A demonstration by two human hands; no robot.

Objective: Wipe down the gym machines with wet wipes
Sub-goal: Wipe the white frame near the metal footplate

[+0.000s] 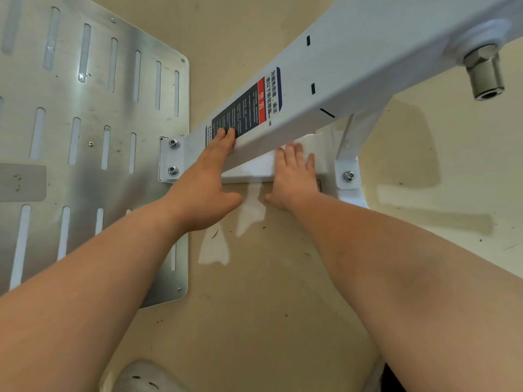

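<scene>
The right hand [294,176] presses a wet wipe [311,148] flat under the white beam [325,89], which runs up-right; the left hand [206,179], open and empty, braces its near edge.

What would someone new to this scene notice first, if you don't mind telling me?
Two bare arms reach in from below: the left hand lies flat on the white machine beam, its fingers touching the dark warning label, while the right hand presses a white wipe against the lower frame. A slotted metal footplate fills the left side, and a steel fitting juts out at upper right.
</scene>
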